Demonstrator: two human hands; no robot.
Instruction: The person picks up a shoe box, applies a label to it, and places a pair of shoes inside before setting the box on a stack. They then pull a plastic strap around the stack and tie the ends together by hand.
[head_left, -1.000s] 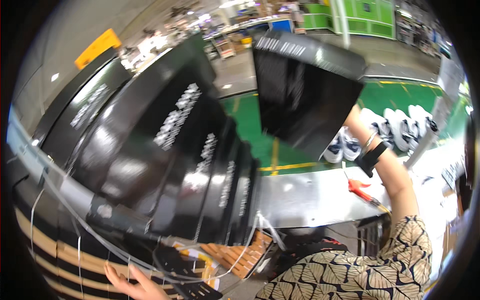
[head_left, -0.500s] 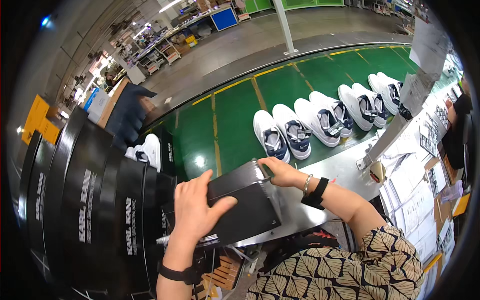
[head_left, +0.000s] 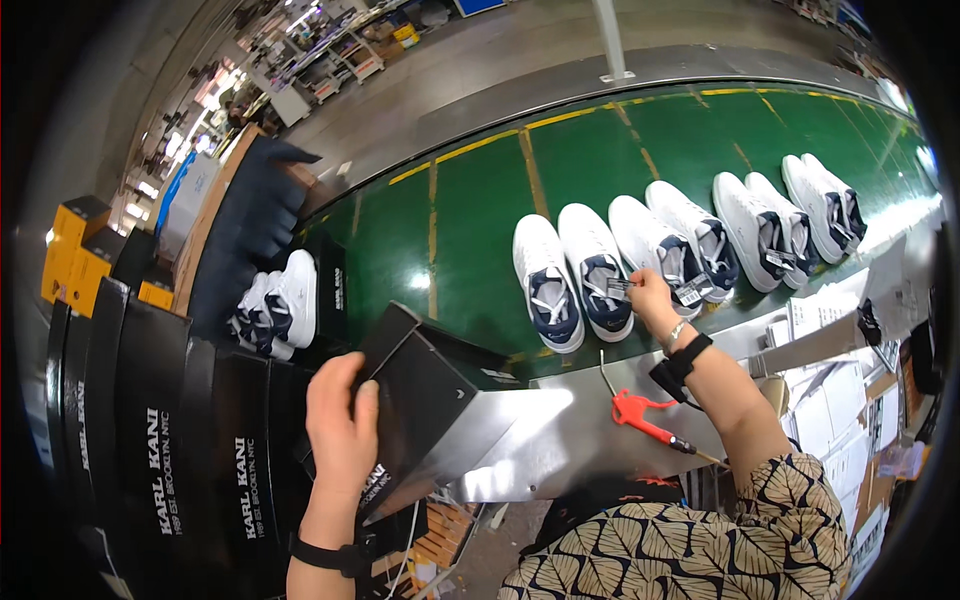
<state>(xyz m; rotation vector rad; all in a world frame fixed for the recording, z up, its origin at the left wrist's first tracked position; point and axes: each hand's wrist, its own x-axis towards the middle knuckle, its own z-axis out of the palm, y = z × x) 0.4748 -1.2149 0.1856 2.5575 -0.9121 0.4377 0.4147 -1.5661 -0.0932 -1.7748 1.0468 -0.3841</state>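
A black shoe box [head_left: 425,385] sits tilted at the near edge of the green belt, and my left hand [head_left: 342,415] grips its left side with curled fingers. Beyond the metal ledge stands a row of white sneakers [head_left: 592,250] with dark navy linings. My right hand [head_left: 655,305] reaches over to the second sneaker from the left and pinches the small hang tag [head_left: 618,289] at its opening. Between that arm and the box lies a red air blow gun [head_left: 642,415] on the metal ledge [head_left: 520,440].
Several black shoe boxes [head_left: 150,420] stand stacked at my left. Another pair of white sneakers [head_left: 290,300] rests in an open box beside the green belt [head_left: 480,185]. A metal post [head_left: 820,345] and paper sheets [head_left: 835,385] are at the right.
My right hand has left the box and moved up and right to a sneaker's tag. The box has shifted left and tilted with my left hand. The red blow gun is now uncovered.
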